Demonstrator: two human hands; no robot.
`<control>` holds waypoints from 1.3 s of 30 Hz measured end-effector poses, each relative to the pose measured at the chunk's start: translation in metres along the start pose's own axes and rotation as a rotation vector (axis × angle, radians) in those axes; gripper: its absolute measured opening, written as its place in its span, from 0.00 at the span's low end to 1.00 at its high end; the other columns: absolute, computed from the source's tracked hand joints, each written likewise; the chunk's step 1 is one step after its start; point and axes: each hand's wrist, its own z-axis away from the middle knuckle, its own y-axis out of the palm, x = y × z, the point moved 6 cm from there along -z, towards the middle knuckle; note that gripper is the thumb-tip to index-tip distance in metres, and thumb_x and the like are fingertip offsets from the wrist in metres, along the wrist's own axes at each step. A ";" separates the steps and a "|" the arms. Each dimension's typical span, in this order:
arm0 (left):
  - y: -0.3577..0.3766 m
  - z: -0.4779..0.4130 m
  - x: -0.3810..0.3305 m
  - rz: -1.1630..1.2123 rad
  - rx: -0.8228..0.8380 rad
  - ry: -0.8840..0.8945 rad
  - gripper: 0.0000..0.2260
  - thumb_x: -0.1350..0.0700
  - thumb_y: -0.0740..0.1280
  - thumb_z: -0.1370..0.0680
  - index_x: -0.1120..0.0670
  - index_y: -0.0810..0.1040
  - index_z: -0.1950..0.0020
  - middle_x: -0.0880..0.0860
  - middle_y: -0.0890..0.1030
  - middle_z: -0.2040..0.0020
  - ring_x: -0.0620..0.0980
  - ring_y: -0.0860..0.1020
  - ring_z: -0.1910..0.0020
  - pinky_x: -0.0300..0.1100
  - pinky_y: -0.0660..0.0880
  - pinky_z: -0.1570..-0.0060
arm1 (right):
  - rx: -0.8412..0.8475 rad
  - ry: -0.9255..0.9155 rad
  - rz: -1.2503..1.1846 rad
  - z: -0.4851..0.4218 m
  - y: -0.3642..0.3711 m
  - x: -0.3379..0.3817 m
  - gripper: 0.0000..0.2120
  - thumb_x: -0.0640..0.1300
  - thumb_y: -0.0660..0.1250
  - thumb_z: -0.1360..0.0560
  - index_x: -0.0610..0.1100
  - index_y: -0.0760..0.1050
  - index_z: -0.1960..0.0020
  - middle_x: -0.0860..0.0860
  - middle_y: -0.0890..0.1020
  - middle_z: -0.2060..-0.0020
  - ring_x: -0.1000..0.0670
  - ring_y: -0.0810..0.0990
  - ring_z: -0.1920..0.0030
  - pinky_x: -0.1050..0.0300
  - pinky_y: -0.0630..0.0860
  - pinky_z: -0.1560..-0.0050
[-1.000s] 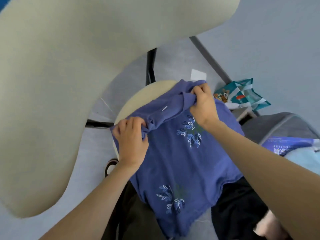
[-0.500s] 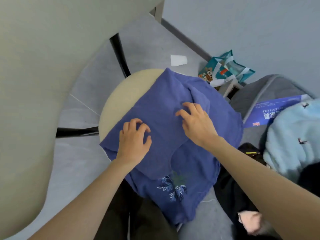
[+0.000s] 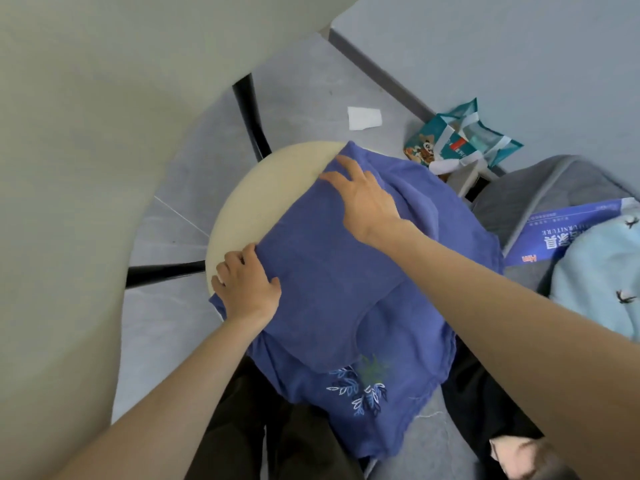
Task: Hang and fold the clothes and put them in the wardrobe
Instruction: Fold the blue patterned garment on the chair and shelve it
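A blue shirt (image 3: 332, 292) with a leaf print lies folded over on a round cream stool (image 3: 270, 195), its lower edge hanging off the near side. My left hand (image 3: 244, 282) rests on the shirt's left edge with its fingers curled into the cloth at the fold. My right hand (image 3: 363, 199) lies flat, fingers spread, on the shirt's far corner. A light blue garment (image 3: 602, 278) lies at the right.
A large cream table top (image 3: 86, 168) fills the left side, with black legs (image 3: 251, 116) beneath it. On the grey floor lie a white paper scrap (image 3: 364, 117) and a teal snack bag (image 3: 460, 140). A blue box (image 3: 561, 230) rests on a grey cushion at right.
The shirt's top has been folded down over its front. Both hands then slid outward: the left to the left edge, the right up to the far corner.
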 end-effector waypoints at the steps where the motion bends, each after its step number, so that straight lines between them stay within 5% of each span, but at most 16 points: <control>1: 0.000 -0.002 0.003 -0.007 -0.008 -0.001 0.28 0.52 0.69 0.25 0.54 0.62 0.29 0.58 0.66 0.34 0.61 0.63 0.34 0.53 0.60 0.35 | 0.012 -0.014 0.001 -0.010 0.000 0.005 0.38 0.26 0.60 0.30 0.53 0.60 0.25 0.52 0.50 0.23 0.43 0.64 0.33 0.54 0.67 0.61; 7: -0.003 -0.012 0.010 -0.077 0.004 0.064 0.12 0.51 0.64 0.22 0.55 0.72 0.42 0.55 0.74 0.43 0.58 0.70 0.41 0.49 0.65 0.43 | 0.112 0.004 0.165 -0.040 0.012 0.007 0.28 0.28 0.61 0.27 0.47 0.65 0.31 0.49 0.52 0.24 0.41 0.67 0.36 0.54 0.66 0.62; 11: -0.020 -0.015 -0.002 0.051 -0.075 0.115 0.06 0.62 0.61 0.24 0.57 0.74 0.48 0.55 0.76 0.48 0.57 0.74 0.49 0.48 0.68 0.54 | 0.075 0.041 0.246 -0.042 0.007 -0.003 0.15 0.29 0.62 0.26 0.38 0.71 0.41 0.44 0.64 0.34 0.44 0.69 0.53 0.54 0.64 0.62; 14: -0.046 -0.022 -0.013 0.160 -0.193 0.144 0.08 0.68 0.60 0.25 0.57 0.72 0.51 0.54 0.73 0.49 0.54 0.71 0.56 0.46 0.65 0.62 | -0.030 0.089 0.167 -0.050 -0.016 -0.006 0.15 0.27 0.60 0.27 0.36 0.71 0.43 0.41 0.69 0.40 0.45 0.70 0.58 0.54 0.62 0.64; 17: -0.081 -0.030 -0.029 0.229 -0.385 0.199 0.11 0.71 0.60 0.28 0.57 0.72 0.52 0.55 0.72 0.49 0.57 0.72 0.53 0.47 0.63 0.62 | -0.204 0.132 -0.030 -0.060 -0.045 -0.014 0.13 0.30 0.58 0.26 0.38 0.70 0.43 0.39 0.70 0.41 0.43 0.74 0.50 0.55 0.67 0.57; 20: -0.110 -0.033 -0.048 0.343 -0.531 0.316 0.15 0.73 0.59 0.32 0.58 0.72 0.50 0.56 0.73 0.51 0.59 0.72 0.53 0.50 0.65 0.60 | -0.407 0.117 -0.229 -0.057 -0.074 -0.022 0.10 0.31 0.59 0.26 0.39 0.71 0.47 0.42 0.68 0.48 0.48 0.67 0.53 0.58 0.65 0.54; 24: -0.105 -0.029 -0.070 0.383 -0.394 0.499 0.22 0.71 0.62 0.30 0.56 0.68 0.38 0.45 0.67 0.62 0.51 0.68 0.62 0.39 0.59 0.67 | -0.547 0.075 -0.351 -0.029 -0.088 -0.035 0.15 0.25 0.55 0.36 0.42 0.67 0.57 0.45 0.64 0.53 0.47 0.64 0.58 0.58 0.58 0.62; 27: -0.077 -0.020 -0.075 0.162 -0.226 0.566 0.28 0.68 0.64 0.28 0.51 0.63 0.30 0.47 0.71 0.60 0.52 0.70 0.65 0.40 0.59 0.73 | -0.486 0.159 -0.381 0.000 -0.067 -0.060 0.12 0.24 0.56 0.35 0.37 0.70 0.56 0.40 0.68 0.50 0.43 0.67 0.59 0.48 0.66 0.59; 31: -0.030 -0.008 -0.065 -0.117 -0.019 0.566 0.32 0.65 0.64 0.24 0.45 0.56 0.26 0.50 0.75 0.47 0.53 0.75 0.55 0.44 0.66 0.68 | -0.333 0.247 -0.374 0.038 -0.016 -0.088 0.11 0.26 0.59 0.32 0.41 0.70 0.56 0.48 0.67 0.51 0.46 0.69 0.60 0.67 0.63 0.62; 35: 0.001 0.004 -0.055 -0.199 0.073 0.592 0.33 0.62 0.66 0.25 0.44 0.55 0.26 0.49 0.74 0.45 0.51 0.75 0.50 0.43 0.68 0.62 | -0.317 0.388 -0.591 0.058 0.023 -0.103 0.13 0.26 0.58 0.29 0.41 0.73 0.54 0.47 0.67 0.40 0.46 0.71 0.47 0.61 0.69 0.47; 37: 0.017 0.013 -0.055 -0.274 0.129 0.653 0.33 0.58 0.66 0.25 0.43 0.54 0.26 0.48 0.73 0.45 0.51 0.76 0.49 0.43 0.69 0.61 | -0.344 0.520 -0.751 0.063 0.038 -0.109 0.16 0.29 0.59 0.26 0.43 0.74 0.44 0.46 0.59 0.28 0.46 0.66 0.33 0.64 0.64 0.38; 39: 0.026 0.019 -0.057 -0.302 0.178 0.693 0.28 0.50 0.65 0.24 0.43 0.57 0.26 0.47 0.74 0.45 0.50 0.76 0.47 0.44 0.72 0.57 | -0.421 0.646 -0.872 0.067 0.046 -0.109 0.21 0.32 0.59 0.25 0.47 0.69 0.35 0.47 0.53 0.25 0.44 0.62 0.29 0.59 0.63 0.33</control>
